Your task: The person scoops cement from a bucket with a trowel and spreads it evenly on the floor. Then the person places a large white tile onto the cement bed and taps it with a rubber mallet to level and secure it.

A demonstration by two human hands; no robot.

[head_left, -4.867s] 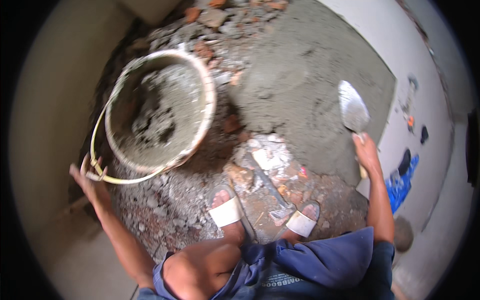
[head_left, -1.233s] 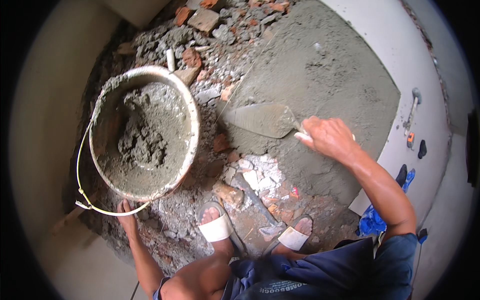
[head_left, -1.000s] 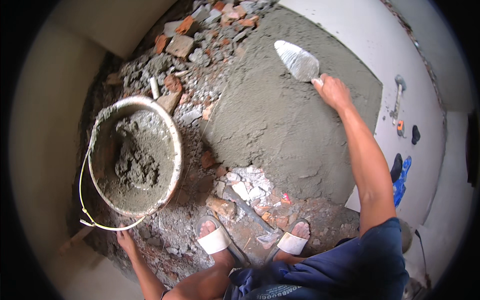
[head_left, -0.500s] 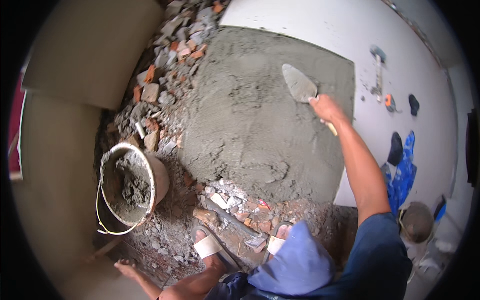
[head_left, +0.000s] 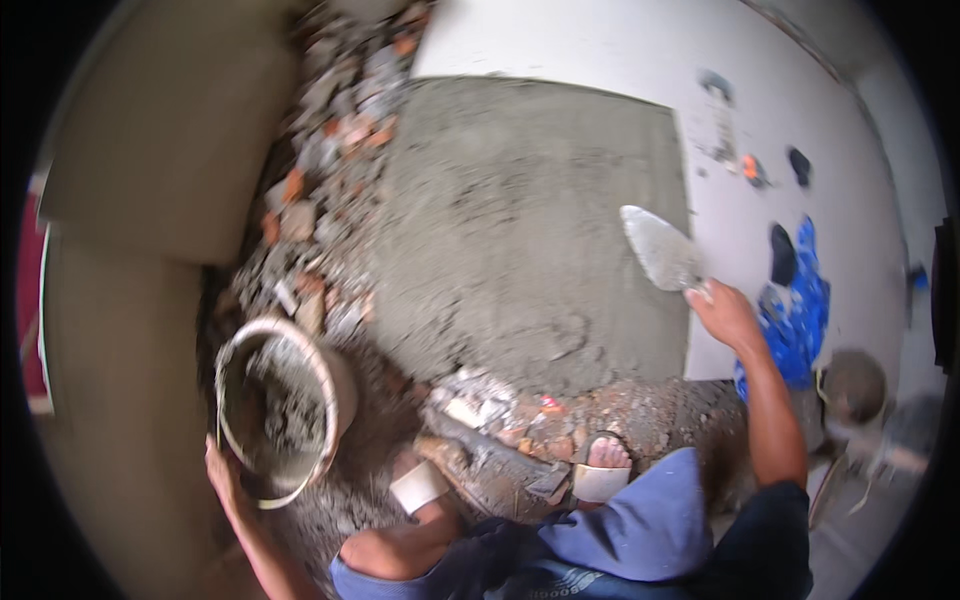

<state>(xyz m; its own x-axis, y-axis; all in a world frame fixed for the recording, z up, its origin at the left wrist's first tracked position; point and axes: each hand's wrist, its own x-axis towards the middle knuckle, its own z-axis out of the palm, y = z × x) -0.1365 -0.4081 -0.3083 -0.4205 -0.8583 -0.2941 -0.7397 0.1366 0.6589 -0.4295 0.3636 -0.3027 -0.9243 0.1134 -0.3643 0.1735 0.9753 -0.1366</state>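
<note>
My right hand is closed round the handle of a metal trowel, whose blade is over the right side of the wet grey mortar. My left hand is against the lower left of a round bucket, beside its pale handle; motion blur hides whether it grips. The bucket holds lumpy mortar and sits on rubble left of the mortar patch. A hammer-like tool lies among debris between my sandalled feet.
Broken brick and rubble run along the left wall. On the pale floor at right lie a long tool, an orange tape measure, dark items and crumpled blue plastic. A grey pail is at lower right.
My view has swung to take in more of the left wall and floor. The trowel has moved right and nearer me. My left hand has risen from below the bucket to its side.
</note>
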